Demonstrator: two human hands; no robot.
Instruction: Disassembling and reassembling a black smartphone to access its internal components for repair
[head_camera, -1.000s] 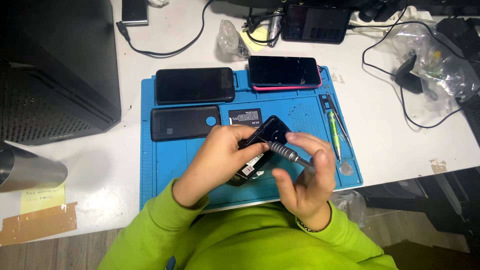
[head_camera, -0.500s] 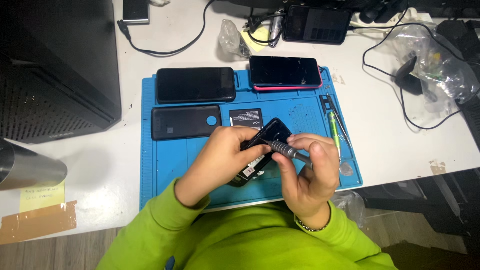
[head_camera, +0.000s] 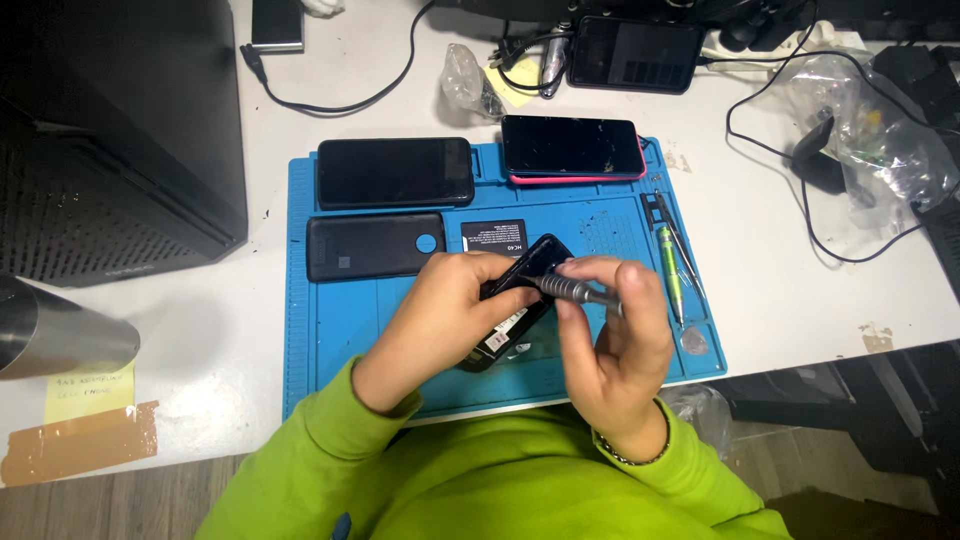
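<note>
On the blue work mat (head_camera: 340, 330) my left hand (head_camera: 440, 315) grips an opened black phone (head_camera: 520, 275), tilted with its inside facing up. My right hand (head_camera: 615, 340) holds a small metal screwdriver (head_camera: 570, 290) whose tip rests against the phone's upper part. Both sleeves are bright green.
The mat also carries a black phone (head_camera: 395, 172), a phone in a pink case (head_camera: 572, 150), a black back cover (head_camera: 375, 246), a battery (head_camera: 494, 237) and thin tools (head_camera: 672, 260) at its right edge. A black computer case (head_camera: 110, 130) stands left, a metal cylinder (head_camera: 55, 335) below it. Cables and plastic bags lie at the back.
My right hand has shifted slightly left and lower with the screwdriver. My left hand stays closed on the phone.
</note>
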